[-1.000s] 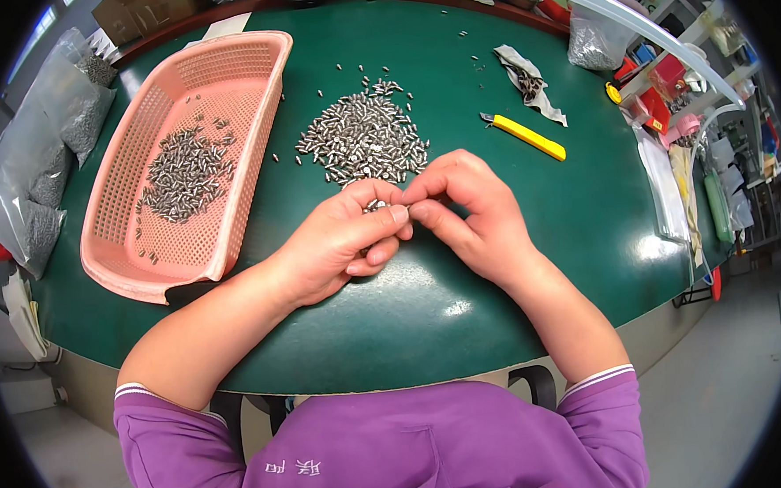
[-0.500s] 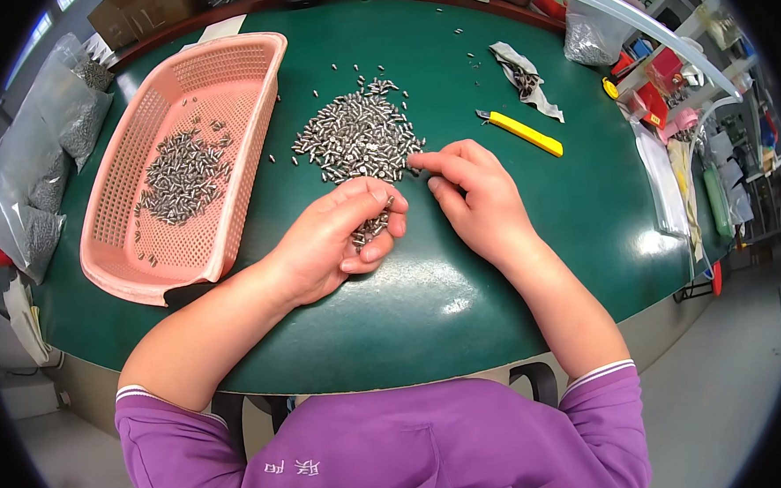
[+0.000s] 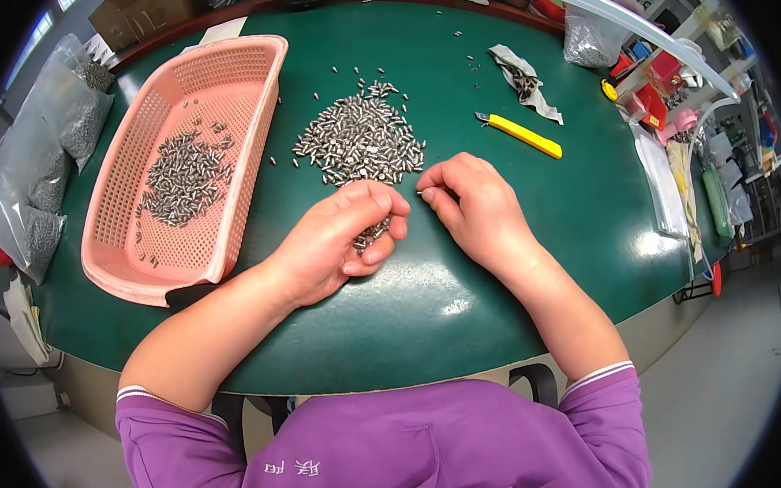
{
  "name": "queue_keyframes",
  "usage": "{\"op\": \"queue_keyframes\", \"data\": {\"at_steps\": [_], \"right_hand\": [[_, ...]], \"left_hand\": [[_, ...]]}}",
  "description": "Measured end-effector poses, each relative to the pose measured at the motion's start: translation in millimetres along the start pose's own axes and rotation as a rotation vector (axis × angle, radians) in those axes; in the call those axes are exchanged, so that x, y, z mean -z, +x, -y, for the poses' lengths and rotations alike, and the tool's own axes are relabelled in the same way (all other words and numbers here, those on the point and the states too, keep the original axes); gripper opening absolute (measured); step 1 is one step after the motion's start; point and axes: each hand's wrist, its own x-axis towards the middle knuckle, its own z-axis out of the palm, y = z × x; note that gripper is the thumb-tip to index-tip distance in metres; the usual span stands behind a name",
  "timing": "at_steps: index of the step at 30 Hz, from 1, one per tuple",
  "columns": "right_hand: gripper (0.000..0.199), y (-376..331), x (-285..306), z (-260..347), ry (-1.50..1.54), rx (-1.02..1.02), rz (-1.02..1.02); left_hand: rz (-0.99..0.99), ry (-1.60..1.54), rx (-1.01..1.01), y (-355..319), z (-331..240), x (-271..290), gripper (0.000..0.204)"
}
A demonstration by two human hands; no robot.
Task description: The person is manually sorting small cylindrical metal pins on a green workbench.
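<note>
My left hand [image 3: 324,247] is curled around a handful of small cylindrical metal pieces [image 3: 372,233], which show between its fingers. It sits just in front of a heap of the same silvery pieces [image 3: 363,139] on the green table. To the right of the heap, my right hand [image 3: 481,211] is closed in a pinch; thumb and forefinger grip one small metal piece [image 3: 420,191]. The two hands are a short gap apart. At the left stands a pink plastic basket [image 3: 247,167] with perforated walls, holding many more metal pieces [image 3: 182,180].
Right of the heap lie a yellow utility knife [image 3: 526,137] and an opened wrapper [image 3: 528,85] with dark bits in it. Clear bags of metal parts [image 3: 84,123] line the left side. A packed rack [image 3: 665,88] stands at the right. Stray pieces lie around the heap.
My right hand has drawn back a little from the heap's right edge, its fingertips now closed on a small metal piece. The left hand stays nearly still, curled around its handful.
</note>
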Motion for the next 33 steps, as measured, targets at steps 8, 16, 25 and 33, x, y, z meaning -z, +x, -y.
{"op": "queue_keyframes", "data": {"at_steps": [8, 16, 25, 33], "right_hand": [[0.009, -3, 10, 29, 0.559, 0.048, 0.059], [0.016, -3, 8, 28, 0.649, -0.044, 0.125], [0.020, 6, 7, 5, 0.357, -0.107, -0.067], [0.021, 1, -2, -5, 0.119, -0.055, -0.029]], "left_hand": [[-0.030, 0.043, -0.013, 0, 3, -2, 0.018], [-0.013, 0.017, -0.017, -1, 3, 0, 0.014], [0.012, 0.018, -0.043, -1, 1, 0, 0.019], [0.000, 0.012, -0.038, -1, -1, -2, 0.024]]}}
